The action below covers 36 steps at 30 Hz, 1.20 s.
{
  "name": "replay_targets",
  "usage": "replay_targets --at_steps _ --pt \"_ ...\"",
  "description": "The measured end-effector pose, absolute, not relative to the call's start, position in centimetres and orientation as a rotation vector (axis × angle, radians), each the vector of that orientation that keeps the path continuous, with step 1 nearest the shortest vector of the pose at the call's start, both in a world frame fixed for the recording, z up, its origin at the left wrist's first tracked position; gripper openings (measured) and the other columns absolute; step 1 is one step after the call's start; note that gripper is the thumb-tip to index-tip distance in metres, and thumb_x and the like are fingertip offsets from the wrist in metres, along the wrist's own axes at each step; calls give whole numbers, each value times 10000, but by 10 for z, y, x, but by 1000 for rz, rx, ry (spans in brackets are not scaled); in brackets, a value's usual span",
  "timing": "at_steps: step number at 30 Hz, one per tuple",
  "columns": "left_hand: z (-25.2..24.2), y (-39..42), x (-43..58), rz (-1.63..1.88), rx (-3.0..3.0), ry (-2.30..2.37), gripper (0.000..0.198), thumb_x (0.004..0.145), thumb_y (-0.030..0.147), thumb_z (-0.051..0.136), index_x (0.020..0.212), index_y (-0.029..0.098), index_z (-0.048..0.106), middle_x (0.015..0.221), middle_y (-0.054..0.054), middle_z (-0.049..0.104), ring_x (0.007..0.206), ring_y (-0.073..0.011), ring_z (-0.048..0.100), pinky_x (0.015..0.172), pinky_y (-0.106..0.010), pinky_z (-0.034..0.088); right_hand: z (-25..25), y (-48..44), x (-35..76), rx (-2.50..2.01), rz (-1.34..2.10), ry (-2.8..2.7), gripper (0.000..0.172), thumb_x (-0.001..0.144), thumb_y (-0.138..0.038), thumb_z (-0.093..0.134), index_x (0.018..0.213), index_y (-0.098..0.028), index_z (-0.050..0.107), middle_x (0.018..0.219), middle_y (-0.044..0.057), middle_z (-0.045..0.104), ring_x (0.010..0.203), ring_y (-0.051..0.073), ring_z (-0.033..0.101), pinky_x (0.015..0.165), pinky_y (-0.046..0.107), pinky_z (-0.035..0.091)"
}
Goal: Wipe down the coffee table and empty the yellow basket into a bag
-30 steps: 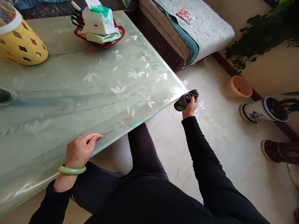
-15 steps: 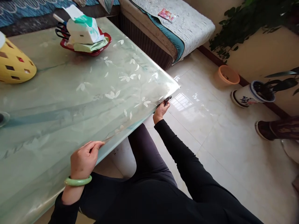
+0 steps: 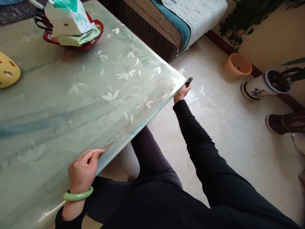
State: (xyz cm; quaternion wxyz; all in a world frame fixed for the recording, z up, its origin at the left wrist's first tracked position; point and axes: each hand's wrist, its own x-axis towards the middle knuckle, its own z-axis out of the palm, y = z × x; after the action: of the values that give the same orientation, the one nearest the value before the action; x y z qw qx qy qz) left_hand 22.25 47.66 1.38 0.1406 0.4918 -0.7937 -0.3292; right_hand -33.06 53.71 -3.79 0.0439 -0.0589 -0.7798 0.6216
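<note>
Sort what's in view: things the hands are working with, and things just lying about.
In use: left hand, pinching the clear table cover; right hand, gripping a dark cloth at its corner.
Lying about: red tray, tissue pack, yellow basket, orange pot, blue-and-white planter.

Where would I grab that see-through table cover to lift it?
Probably pinch the cover at its near edge, coming from the person's side. It lies flat on the table elsewhere, but at the left hand a thin lip stands free, pinched there. The right hand holds a dark cloth at the far corner.
</note>
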Motion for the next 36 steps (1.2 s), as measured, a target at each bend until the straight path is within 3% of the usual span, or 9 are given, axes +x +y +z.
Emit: replay_targets --at_steps 7,16,21,26,31,36 --pt "16 475 223 -919 1486 -2307 276 934 432 586 866 312 826 956 33 841 923 -208 779 771 -285 518 -84 544 -182 63 2120 -2246 178 1049 -457 407 1096 -285 405 1124 40 592 1077 187 637 1024 431 544" --pt "14 475 223 -1018 1548 -2248 269 918 467 602 865 319 821 943 44 837 941 -197 784 812 -273 531 -30 539 -388 -164 1860 -2505 62 1032 -346 391 1000 -294 381 1120 114 610 1094 253 630 1078 504 499" --pt "13 475 223 -988 1504 -2253 279 923 461 591 857 314 819 939 34 838 941 -208 781 820 -284 533 -50 545 -311 -45 1886 -2436 99 1039 -402 365 1020 -306 350 1105 72 584 1120 245 608 1076 523 515" --pt "11 472 225 -923 1486 -2304 305 915 480 572 866 316 824 944 21 841 942 -240 778 780 -316 519 -75 555 -208 320 2040 -2442 123 1046 -423 373 1059 -302 353 990 6 569 924 188 631 865 385 577" --pt "12 473 225 -1013 1508 -2266 300 912 488 583 870 317 825 951 26 840 946 -228 781 844 -312 538 -49 555 -278 204 1800 -2554 37 1009 -291 399 995 -293 365 990 11 590 991 200 624 979 407 518" --pt "15 475 219 -1052 1490 -2221 300 906 470 586 848 302 827 941 20 842 945 -223 781 858 -306 546 -22 547 -362 59 1645 -2665 85 997 -218 383 996 -302 391 1080 69 653 1046 223 597 1057 439 464"
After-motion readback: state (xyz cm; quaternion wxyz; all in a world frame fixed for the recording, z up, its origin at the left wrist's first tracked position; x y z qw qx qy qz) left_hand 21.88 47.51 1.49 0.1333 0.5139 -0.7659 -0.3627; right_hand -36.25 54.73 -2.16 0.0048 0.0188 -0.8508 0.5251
